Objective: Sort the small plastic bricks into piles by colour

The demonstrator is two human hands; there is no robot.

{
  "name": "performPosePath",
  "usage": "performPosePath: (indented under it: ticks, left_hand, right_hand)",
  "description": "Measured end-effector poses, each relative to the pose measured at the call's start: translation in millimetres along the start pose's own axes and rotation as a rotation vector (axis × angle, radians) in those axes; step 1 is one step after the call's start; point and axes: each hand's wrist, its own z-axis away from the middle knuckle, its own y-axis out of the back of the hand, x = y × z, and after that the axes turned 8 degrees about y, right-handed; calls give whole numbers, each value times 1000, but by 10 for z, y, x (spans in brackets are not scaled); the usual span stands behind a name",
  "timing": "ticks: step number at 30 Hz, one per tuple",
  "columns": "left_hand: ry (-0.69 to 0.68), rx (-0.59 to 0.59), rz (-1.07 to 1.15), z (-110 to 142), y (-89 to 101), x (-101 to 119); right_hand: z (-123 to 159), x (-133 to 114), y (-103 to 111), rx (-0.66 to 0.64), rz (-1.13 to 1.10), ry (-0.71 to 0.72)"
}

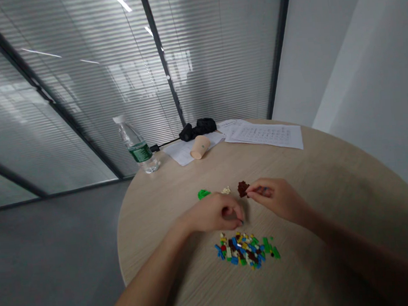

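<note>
So, head view: left hand [217,212] is curled over the table [150,231], thumb and index close together. Small dark speck at the fingertips; can't tell if it's a held brick. Right hand [279,198] has its fingertips narrowed at the right edge of the brown pile [242,188]; can't tell if a brick is gripped. Bluish bit among those fingers, too small to identify. Left hand partly covers the green pile [203,193], and its knuckles sit right against the cream pile [226,189] in view. Forearms cut off by the frame.

Mixed bricks [242,250] lie loose on the near side of both hands: blue, yellow, green, cream, brown, some red. Small, mostly elongated, overlapping; individual shapes blur together. Print on the papers [265,134] unreadable.
</note>
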Motion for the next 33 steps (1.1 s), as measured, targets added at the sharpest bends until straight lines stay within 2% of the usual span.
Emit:
performPosePath:
  ticks: [5,8,11,14,17,20,23,26,33]
  left_hand:
    - [-40,283,11,7,20,33]
    - [-49,388,-45,-10,-12,42]
    - [-53,433,-101,-30,-43,21]
    - [-60,411,-133,-37,-46,-6]
    - [-63,365,-137,-33,-30,-19]
    - [-66,299,-139,-30,-18,-18]
    - [-73,254,-142,-33,-22,-12]
    - [-63,247,-150,-37,-33,-4]
    - [-57,232,-169,-42,-34,-10]
  right_hand:
    - [18,-159,-34,-174,-423,-226]
    - [24,-208,-51,-161,-551,-255]
    - [22,-186,-69,-140,-558,-242]
    - [0,-74,-31,-94,-437,-175]
    - [-47,113,115,83,-143,-104]
    - [-95,298,295,179,156,-59]
    - [-110,398,380,100,292,-42]
    - [-97,426,365,-13,357,-58]
    - [-84,534,351,-66,467,18]
